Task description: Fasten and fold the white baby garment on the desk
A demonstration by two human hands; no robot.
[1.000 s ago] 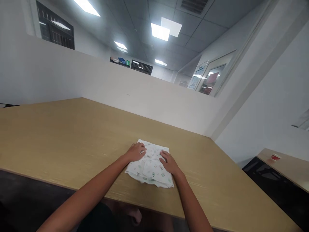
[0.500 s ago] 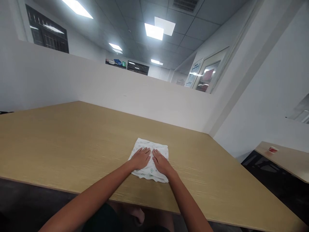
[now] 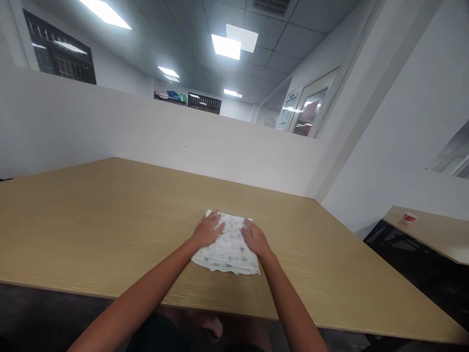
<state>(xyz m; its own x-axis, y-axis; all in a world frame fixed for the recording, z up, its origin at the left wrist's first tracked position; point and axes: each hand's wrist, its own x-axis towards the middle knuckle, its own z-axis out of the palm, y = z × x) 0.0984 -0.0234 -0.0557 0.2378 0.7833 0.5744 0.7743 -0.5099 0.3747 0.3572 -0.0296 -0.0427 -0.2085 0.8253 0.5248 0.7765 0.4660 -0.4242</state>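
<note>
A white cloth (image 3: 229, 249) with small printed figures lies flat on the wood-coloured table (image 3: 128, 210), close to its front edge. My left hand (image 3: 208, 230) rests on the cloth's upper left part, palm down, fingers stretched out. On the upper right side of the cloth lies my right hand (image 3: 255, 238), also flat with its fingers extended. Between the two hands the middle of the cloth shows, with slight creases near its lower edge. Neither hand grips anything.
A low white wall (image 3: 205, 146) stands along the table's far edge. At the right, a second table (image 3: 436, 227) carries a red and white cup (image 3: 409, 217). The front edge of my table runs just before my legs.
My hands have slid apart, the left outward to the left and the right outward to the right, over the cloth. The cloth looks spread a little wider. The view has shifted slightly.
</note>
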